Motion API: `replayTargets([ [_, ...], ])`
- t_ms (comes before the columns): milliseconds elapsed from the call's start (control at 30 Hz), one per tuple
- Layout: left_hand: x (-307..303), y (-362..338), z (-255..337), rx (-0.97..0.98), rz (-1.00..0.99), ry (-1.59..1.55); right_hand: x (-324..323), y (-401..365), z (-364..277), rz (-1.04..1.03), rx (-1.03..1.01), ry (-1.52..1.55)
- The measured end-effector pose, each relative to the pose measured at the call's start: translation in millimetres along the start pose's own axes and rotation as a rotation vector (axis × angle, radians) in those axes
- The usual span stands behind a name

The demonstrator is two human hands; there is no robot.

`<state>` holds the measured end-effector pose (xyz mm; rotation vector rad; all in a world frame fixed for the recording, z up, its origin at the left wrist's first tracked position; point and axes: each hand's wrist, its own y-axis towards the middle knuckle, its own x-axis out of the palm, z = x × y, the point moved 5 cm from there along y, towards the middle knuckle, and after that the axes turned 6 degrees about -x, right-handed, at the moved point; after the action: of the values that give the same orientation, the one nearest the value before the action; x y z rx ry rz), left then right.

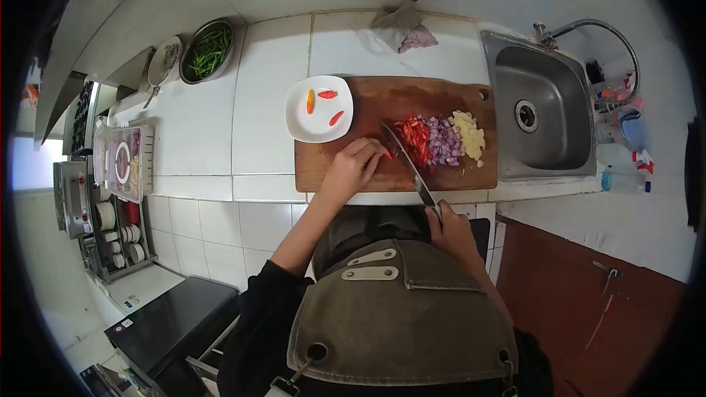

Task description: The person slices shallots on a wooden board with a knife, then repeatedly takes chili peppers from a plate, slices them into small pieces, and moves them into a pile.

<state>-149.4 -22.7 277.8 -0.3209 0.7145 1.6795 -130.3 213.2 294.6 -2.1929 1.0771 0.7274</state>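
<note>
A red chili (387, 153) pokes out from the fingertips of my left hand (358, 165), which is closed on it over the wooden cutting board (323, 169). My right hand (450, 231) grips the handle of a kitchen knife (414, 170) at the board's front edge. The blade slants up and left, between my left hand and the chopped red chili (414, 140). Beside that pile lie chopped purple shallots (444, 140) and pale chopped garlic (469, 134). On the board's left corner a white plate (298, 121) holds three small whole chilies (328, 94).
To the right is a steel sink (544, 158) with a hose faucet (632, 51) and several bottles (618, 154). A bowl of green chilies (209, 55) stands at the back left. A clear container (132, 162) sits farther left. A plastic bag (397, 26) lies behind the board.
</note>
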Motion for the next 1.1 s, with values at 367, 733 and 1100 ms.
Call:
replayTargets([
  [367,-1,-1,-4,-0.014,0.012,-0.007,18,11,6,-0.054,-0.05,-0.018],
  [733,-3,1,-2,-0.009,0.004,0.015,14,16,-2,0.042,-0.077,0.107],
  [1100,-52,-6,3,-0.13,0.511,-0.095,12,10,2,-0.09,-0.012,0.027],
])
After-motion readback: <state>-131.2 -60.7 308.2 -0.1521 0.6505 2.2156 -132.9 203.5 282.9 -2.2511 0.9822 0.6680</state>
